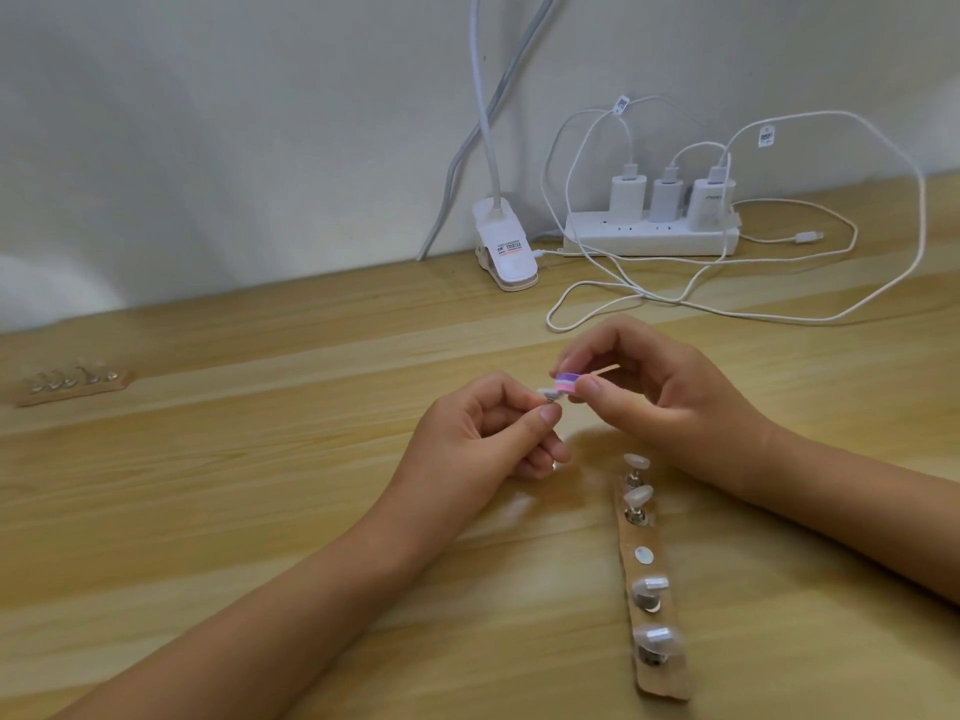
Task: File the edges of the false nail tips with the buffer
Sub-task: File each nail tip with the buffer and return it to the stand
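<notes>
**Filing one tip, held up off the counter**

My left hand (493, 433) pinches a single false nail tip (702, 393) by what seems to be its small stand. Thumb and forefinger are curled tight around it, so the tip's edge sticks out free where I can reach it. My right hand (670, 392) pinches the buffer (723, 383), a little pink and purple block, between thumb and fingers, and its end touches the tip's edge. I hold both just above the counter (260, 485), hands close together, because a short grip gives control over so small a part.

The cardboard strip (665, 685) lies just beside my right wrist. Four more tips (638, 495) stand on it, and there is one bare white pad (644, 555) in the middle, which I judge is where this tip belongs. A second strip (72, 387) sits well apart at the far left, out of the way. Filing looks under way, with several tips left.
</notes>
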Available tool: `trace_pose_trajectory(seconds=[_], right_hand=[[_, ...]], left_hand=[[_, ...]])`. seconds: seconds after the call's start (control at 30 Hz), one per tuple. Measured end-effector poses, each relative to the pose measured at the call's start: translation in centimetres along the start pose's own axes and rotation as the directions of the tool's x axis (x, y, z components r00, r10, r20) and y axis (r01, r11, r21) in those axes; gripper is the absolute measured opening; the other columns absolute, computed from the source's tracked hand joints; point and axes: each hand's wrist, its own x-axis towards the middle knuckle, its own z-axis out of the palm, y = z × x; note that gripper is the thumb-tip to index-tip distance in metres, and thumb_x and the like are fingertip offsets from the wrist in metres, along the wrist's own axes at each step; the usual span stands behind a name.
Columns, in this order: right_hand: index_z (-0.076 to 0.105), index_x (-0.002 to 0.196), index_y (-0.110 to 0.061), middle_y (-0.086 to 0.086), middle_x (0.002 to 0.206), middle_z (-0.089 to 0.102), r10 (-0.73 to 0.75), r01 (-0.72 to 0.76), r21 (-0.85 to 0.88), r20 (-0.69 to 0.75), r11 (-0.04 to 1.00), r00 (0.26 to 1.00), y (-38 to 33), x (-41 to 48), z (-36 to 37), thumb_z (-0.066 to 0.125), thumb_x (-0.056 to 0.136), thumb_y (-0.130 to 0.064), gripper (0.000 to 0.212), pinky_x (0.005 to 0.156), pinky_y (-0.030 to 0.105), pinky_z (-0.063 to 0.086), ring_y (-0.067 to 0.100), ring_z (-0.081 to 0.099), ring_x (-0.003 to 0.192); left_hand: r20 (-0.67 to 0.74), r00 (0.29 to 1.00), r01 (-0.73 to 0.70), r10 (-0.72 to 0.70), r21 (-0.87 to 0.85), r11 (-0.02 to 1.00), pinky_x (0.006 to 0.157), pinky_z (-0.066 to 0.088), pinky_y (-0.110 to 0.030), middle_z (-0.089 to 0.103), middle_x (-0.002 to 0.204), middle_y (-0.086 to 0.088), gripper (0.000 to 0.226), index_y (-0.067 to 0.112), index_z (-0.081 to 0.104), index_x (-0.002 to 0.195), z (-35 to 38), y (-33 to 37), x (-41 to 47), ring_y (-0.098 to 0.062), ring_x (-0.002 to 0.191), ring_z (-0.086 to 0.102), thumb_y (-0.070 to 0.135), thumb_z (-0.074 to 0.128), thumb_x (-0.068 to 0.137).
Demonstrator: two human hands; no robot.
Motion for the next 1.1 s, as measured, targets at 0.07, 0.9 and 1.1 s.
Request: trace_pose_trajectory(seconds=[0.07, 0.9, 1.1], right_hand=[[0.062, 0.093, -0.013, 0.0, 0.095, 0.068, 0.015, -0.015, 0.009, -0.003, 1.0, 1.0, -0.02, 0.02, 0.01, 0.067, 0.084, -0.026, 0.017, 0.083, 0.026, 0.053, 0.014, 0.067, 0.09], [0.058, 0.094, -0.01, 0.004, 0.095, 0.062, -0.133, 0.133, -0.026, 0.012, 0.991, 0.991, 0.51, 0.38, -0.01, 0.069, 0.08, -0.024, 0.023, 0.085, 0.03, 0.053, 0.02, 0.064, 0.089], [0.056, 0.092, -0.005, 0.001, 0.097, 0.061, -0.162, 0.162, -0.018, 0.007, 0.987, 0.987, 0.34, 0.18, 0.01, 0.068, 0.08, -0.021, 0.023, 0.085, 0.027, 0.052, 0.02, 0.063, 0.088]], left_hand=[[0.0, 1.0, -0.003, 0.003, 0.005, 1.0, 0.063, 0.056, -0.021, 0.071, 0.066, -0.005, 0.009, 0.011, 0.062, 0.082, -0.02, -0.06, -0.04, -0.011, 0.058, 0.064, 0.008, 0.062, 0.091], [-0.015, 1.0, -0.007, 0.007, 0.026, 1.0, 0.065, 0.056, -0.024, 0.071, 0.067, -0.005, 0.008, 0.008, 0.063, 0.084, -0.13, -0.3, 0.18, -0.012, 0.059, 0.064, 0.01, 0.063, 0.092], [-0.016, 1.0, -0.004, 0.005, 0.03, 1.0, 0.064, 0.056, -0.023, 0.071, 0.066, -0.004, 0.008, 0.007, 0.063, 0.084, -0.08, -0.28, 0.14, -0.011, 0.059, 0.064, 0.01, 0.063, 0.092]])
